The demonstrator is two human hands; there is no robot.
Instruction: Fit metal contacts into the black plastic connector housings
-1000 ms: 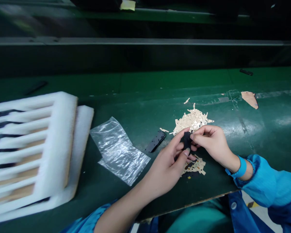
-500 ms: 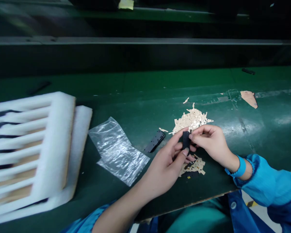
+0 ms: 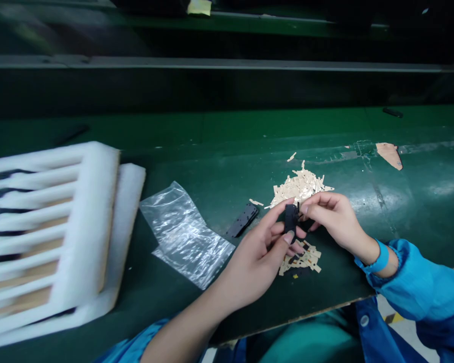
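Note:
My left hand grips a small black oblong plastic part upright between thumb and fingers. Just to its right, my right hand is closed in a pinch beside the part's upper edge. Whatever its fingertips hold, if anything, is too small to make out. Behind both hands lies a heap of small cream-coloured flat pieces. A smaller pile of similar pieces sits under the fingers, partly hidden by my left hand. Left of my hands, another black plastic part rests on the green tabletop.
A clear plastic bag lies left of the hands. Farther left are stacked white foam trays with slots, dark parts in some. A brown scrap and a dark strip lie at the right. The table's front edge runs near my body.
My right hand has drawn slightly right, away from the black part, with its fingers more curled. My left hand still holds the part in nearly the same place.

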